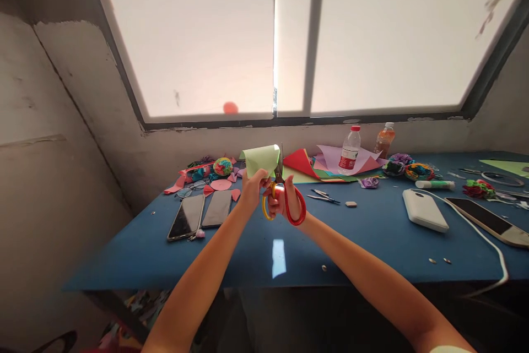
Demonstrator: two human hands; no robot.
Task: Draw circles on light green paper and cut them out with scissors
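My left hand point(254, 188) is closed on a light green sheet of paper point(261, 159), which curls over above the fingers. In my right hand point(285, 199) is a pair of scissors point(295, 220) with one red and one yellow handle loop. Their dark blades point up and away, right beside the paper's right edge; whether they bite into it I cannot tell. Both hands are held close together over the blue table point(248, 256). Behind them lies a stack of coloured paper with a red sheet point(298, 161) curling up.
Two phones point(188, 218) and glasses point(184, 192) lie left, near paper flowers point(223, 166). A compass point(324, 196) and eraser point(351, 204) sit right of my hands. Two bottles point(349, 150) stand behind. Further right are a power bank point(425, 211), cable point(491, 245) and glue stick point(435, 184).
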